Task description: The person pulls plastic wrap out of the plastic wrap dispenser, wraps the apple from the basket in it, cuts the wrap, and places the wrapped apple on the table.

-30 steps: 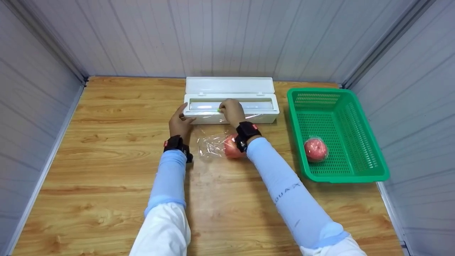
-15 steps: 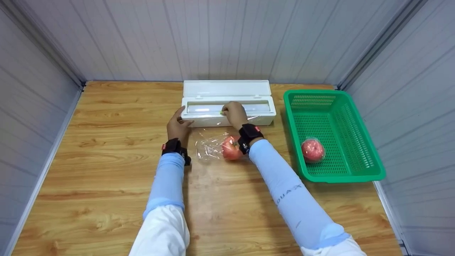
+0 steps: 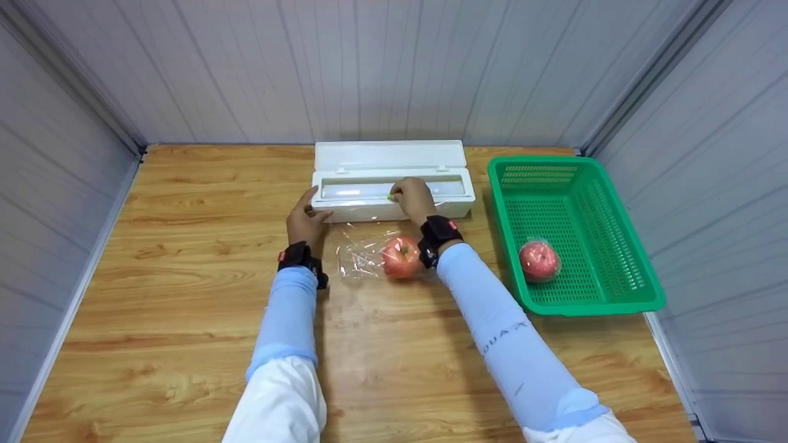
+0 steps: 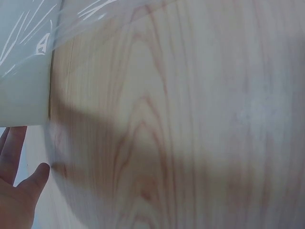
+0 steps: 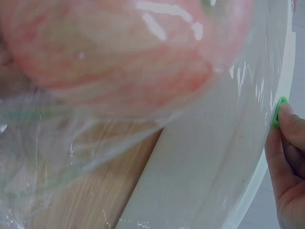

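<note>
Head view showed the left hand (image 3: 306, 219) resting with fingers straight against the left end of the white cling-film dispenser (image 3: 394, 184), which stood open at the back of the wooden table (image 3: 184, 295); the right hand (image 3: 414, 198) pinched the small green slider (image 3: 390, 197) on the dispenser's front rail. A sheet of film (image 3: 363, 251) lay drawn out in front; a red apple (image 3: 400, 258) sat on it, just beside the right wrist; a wrapped apple (image 3: 538, 261) lay in the green basket (image 3: 615, 246) to the right.
</note>
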`<action>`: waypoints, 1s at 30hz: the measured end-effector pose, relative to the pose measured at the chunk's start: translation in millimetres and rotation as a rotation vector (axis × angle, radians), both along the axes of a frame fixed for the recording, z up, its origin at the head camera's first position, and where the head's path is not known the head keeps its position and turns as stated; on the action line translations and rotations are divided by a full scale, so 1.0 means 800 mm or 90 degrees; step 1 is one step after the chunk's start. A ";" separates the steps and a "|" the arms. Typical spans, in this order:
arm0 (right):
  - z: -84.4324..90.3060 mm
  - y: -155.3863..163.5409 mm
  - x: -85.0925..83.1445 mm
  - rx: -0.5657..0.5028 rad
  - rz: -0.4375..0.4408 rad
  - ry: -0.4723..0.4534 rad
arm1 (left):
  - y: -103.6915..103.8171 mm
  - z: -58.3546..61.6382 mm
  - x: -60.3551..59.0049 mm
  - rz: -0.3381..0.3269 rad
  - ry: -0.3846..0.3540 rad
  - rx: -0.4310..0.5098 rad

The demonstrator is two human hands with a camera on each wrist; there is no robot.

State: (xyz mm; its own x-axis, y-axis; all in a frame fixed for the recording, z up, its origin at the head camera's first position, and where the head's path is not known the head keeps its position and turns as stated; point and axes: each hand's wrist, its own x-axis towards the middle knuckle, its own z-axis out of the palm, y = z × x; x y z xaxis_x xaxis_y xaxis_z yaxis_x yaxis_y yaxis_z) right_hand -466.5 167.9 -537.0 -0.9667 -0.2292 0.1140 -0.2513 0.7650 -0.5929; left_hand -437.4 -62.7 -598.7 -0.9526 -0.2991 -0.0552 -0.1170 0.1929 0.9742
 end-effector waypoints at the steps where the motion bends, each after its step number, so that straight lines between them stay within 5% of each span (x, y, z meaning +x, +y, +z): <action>1: -0.004 0.001 -0.001 -0.004 0.000 0.015 | -0.001 -0.002 0.000 -0.001 0.000 0.006; 9: -0.002 0.005 0.002 0.007 0.006 0.011 | -0.007 -0.007 -0.004 -0.024 0.039 -0.126; 30: 0.004 0.049 0.009 0.046 -0.029 0.025 | 0.002 0.005 0.004 -0.004 -0.005 -0.002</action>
